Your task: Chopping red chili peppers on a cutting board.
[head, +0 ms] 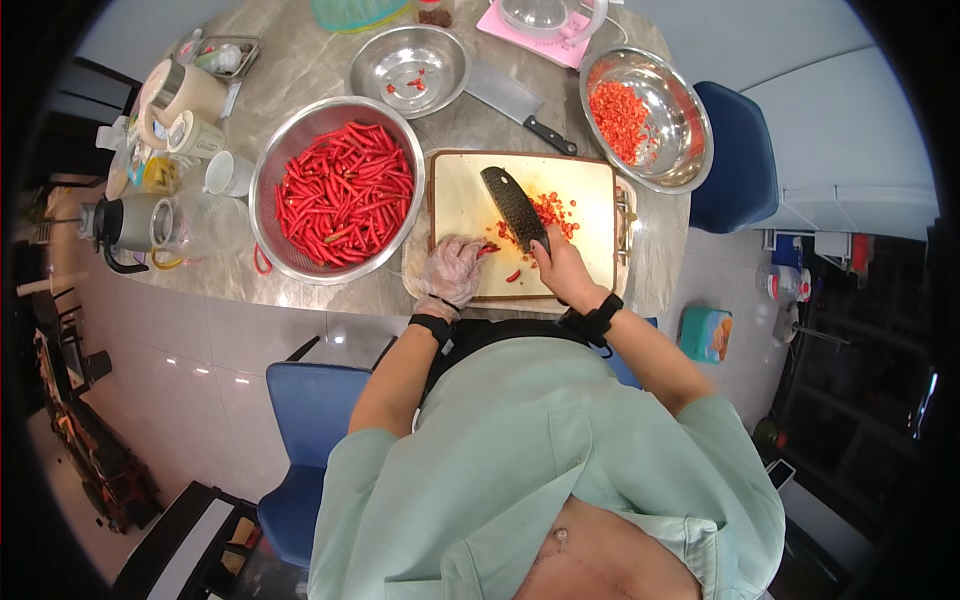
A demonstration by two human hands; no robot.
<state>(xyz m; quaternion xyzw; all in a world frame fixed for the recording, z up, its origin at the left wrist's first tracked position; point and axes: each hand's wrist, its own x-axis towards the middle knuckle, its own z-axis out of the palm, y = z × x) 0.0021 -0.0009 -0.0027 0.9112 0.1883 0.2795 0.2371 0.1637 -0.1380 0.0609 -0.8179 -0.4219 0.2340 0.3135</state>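
My left hand [452, 268], in a clear plastic glove, grips red chilies [487, 248] at the left part of a cream cutting board [461, 187] with a brown rim. My right hand [564, 268] is bare and closed around the handle of a black speckled kitchen knife [513, 204]. Its blade slants up and left across the board, right of the gloved fingers. Chopped chili pieces [556, 212] lie beside and partly under the blade. One short chili piece [513, 276] rests apart, nearer to me. The chilies' ends inside the glove are hidden.
A steel colander [262, 180] heaped with whole red chilies stands left of the board. A steel bowl [679, 112] at right holds chopped chili. Behind the board are a cleaver [504, 90] and a basin [375, 56] with a few pieces. A glass jug [202, 225] stands far left.
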